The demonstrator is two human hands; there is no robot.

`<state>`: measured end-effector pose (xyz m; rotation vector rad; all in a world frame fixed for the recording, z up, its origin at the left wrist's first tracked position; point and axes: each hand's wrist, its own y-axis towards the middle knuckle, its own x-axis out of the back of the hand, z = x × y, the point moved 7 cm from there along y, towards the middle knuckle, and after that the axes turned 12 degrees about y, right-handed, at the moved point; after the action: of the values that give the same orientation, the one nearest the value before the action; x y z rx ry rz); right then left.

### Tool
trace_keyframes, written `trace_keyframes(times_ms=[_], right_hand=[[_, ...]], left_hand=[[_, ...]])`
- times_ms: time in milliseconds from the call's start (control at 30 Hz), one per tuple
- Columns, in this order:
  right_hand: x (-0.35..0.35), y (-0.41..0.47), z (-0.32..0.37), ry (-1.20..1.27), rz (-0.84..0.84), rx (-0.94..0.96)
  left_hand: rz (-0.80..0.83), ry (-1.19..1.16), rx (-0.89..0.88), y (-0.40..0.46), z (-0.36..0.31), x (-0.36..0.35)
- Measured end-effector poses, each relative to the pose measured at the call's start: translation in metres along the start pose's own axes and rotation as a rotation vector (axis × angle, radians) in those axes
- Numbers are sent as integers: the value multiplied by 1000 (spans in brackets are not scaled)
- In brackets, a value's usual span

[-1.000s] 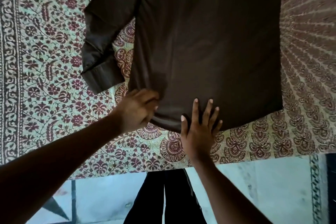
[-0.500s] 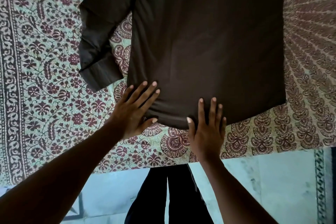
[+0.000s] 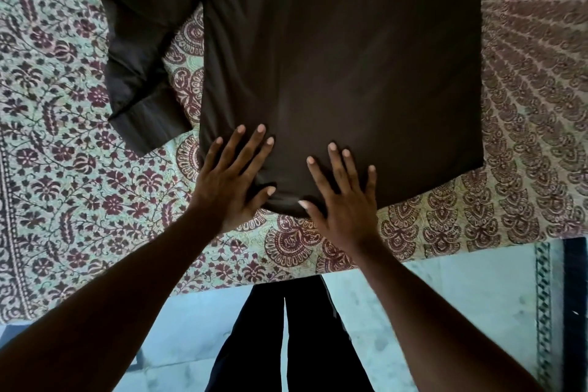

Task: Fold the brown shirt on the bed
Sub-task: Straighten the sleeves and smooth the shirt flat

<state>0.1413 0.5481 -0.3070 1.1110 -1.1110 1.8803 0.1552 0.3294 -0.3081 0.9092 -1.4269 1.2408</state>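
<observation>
The brown shirt lies flat on the bed, its hem toward me and its top cut off by the frame. One sleeve lies bent on the left, cuff pointing down. My left hand rests flat with spread fingers on the hem's left corner. Beside it, my right hand presses flat on the hem near the middle. Neither hand grips the cloth. The shirt's right side has a straight edge; no right sleeve shows.
A patterned bedspread in green and maroon covers the bed, whose front edge runs just below my hands. Below it are a pale blue floor and my dark trouser legs.
My left hand has opened from a curled grip at the hem's left corner to a flat, spread palm on the cloth. My right hand slid further up onto the hem.
</observation>
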Motion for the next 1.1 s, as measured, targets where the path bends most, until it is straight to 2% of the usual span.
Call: trace_keyframes(times_ms=[67,167,267,367,433,533,700,800,867,900,933,1000,1067,1100], right_hand=[[9,-11,-29,-39,21,-27],[20,-23,-64,-25,11,-185],[36,3,-65,43,-102,-234],[47,65,-30,106,-233,-80],[51,116,-3,107,-275,17],[58,191,33,96,-264,66],[61,260,86,84,-154,122],[44,263,121,12,1,418],[46,264,128,42,5,614],[52,270,125,59,-34,637],[59,279,116,78,-95,588],[75,310,90,96,-224,345],[85,343,73,89,-256,117],[86,356,72,79,-240,61]], left_hand=[[14,-28,44,-8,2,1],[8,-110,106,-9,0,7],[-88,-161,106,21,4,22],[-125,-87,113,68,22,27],[-106,-77,184,90,46,24],[-61,-108,348,90,78,14],[-29,-114,336,50,69,8],[-107,-187,336,44,75,19],[-220,-193,341,54,90,36],[-273,-165,331,64,98,45],[-309,-123,311,76,106,53],[-341,-47,296,107,125,64],[-324,-5,329,140,147,69],[-302,14,356,156,158,70]])
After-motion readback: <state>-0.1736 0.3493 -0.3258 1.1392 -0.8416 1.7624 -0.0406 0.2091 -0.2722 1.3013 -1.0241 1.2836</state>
